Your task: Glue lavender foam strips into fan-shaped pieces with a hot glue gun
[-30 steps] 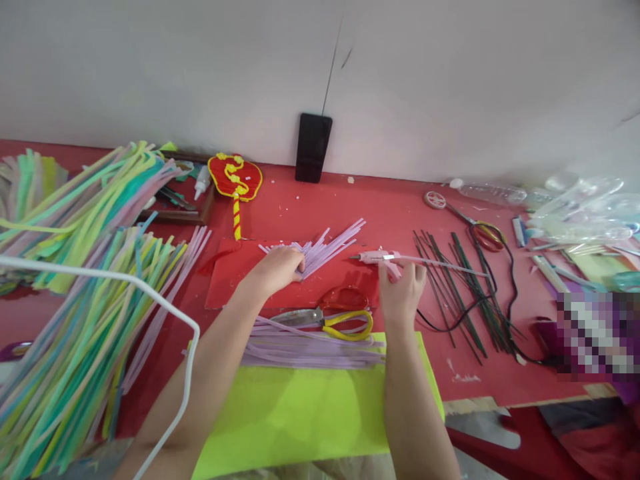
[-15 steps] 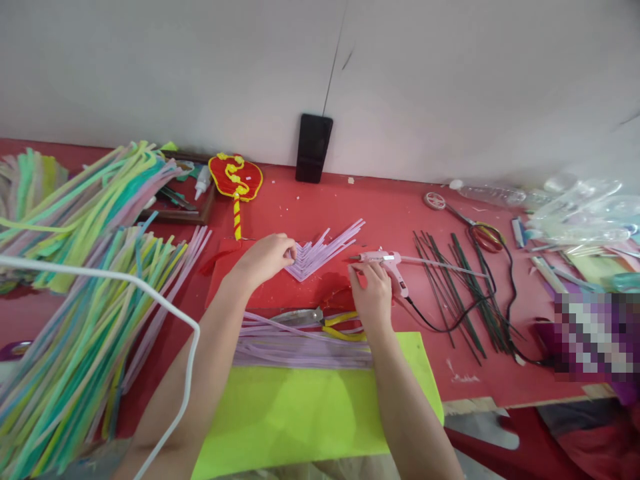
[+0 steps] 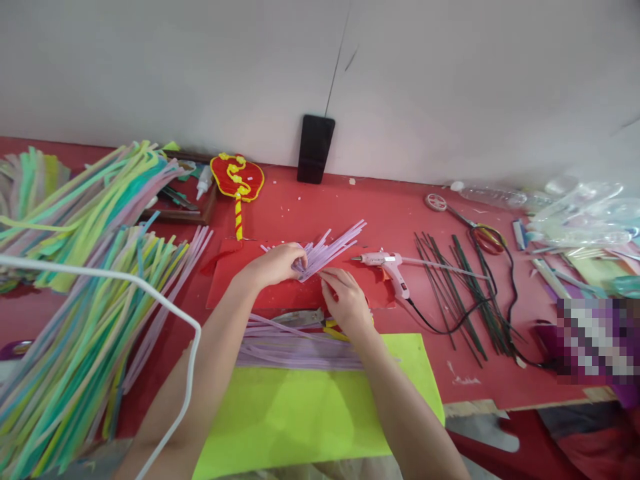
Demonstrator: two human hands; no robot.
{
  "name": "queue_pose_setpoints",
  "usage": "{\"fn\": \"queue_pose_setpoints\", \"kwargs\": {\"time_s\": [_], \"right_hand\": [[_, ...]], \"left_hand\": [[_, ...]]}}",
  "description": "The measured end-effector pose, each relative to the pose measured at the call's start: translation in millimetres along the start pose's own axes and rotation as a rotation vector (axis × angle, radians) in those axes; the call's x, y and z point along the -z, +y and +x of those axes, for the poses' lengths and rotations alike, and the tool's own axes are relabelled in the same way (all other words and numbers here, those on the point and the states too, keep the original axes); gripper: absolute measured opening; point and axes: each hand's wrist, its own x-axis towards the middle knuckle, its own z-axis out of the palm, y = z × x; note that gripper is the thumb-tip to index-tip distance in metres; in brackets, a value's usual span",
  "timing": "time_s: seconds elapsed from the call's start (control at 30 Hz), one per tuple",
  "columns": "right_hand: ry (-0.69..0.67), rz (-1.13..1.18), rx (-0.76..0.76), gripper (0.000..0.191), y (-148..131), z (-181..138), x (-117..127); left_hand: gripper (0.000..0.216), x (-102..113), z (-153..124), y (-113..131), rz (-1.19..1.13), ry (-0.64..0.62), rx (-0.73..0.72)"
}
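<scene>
A V-shaped bundle of light purple pipe cleaners (image 3: 330, 248) lies on the red board (image 3: 235, 293). My left hand (image 3: 285, 262) has its fingers pinched on the lower point of the V and covers much of its left side. Just right of that point is my right hand (image 3: 346, 300), its thumb and forefinger a little apart, with nothing visible between them. To its right a pink hot glue gun (image 3: 383, 260) with a glue stick in its back rests on the table. Pliers with yellow handles (image 3: 305, 317) lie partly hidden below the right hand, above loose purple pipe cleaners (image 3: 305, 353).
Heaps of multicoloured pipe cleaners (image 3: 95, 333) cover the left side, and a white cable (image 3: 193, 360) crosses in front. A red and yellow fan shape (image 3: 239, 177) and a black phone (image 3: 316, 148) are at the back. Dark green stems (image 3: 470, 293), scissors (image 3: 487, 237) and plastic bottles (image 3: 585, 210) are at the right.
My right hand has moved left from beside the glue gun to near the purple V. My left hand has shifted slightly right, over the V's point.
</scene>
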Motion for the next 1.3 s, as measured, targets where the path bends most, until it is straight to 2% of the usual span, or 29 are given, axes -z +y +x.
{"fn": "queue_pose_setpoints", "kwargs": {"time_s": [0.53,0.83,1.3], "right_hand": [[-0.101,-0.056,0.059,0.029,-3,0,-1],[-0.121,-0.061,0.054,0.03,-2,0,-2],[-0.102,-0.064,0.058,0.03,-4,-1,-2]], "left_hand": [[0.012,-2,4,-5,-0.059,-0.064,-0.042],[0.007,-8,7,-1,-0.054,0.007,0.041],[0.005,-12,10,-3,-0.031,0.036,0.063]]}}
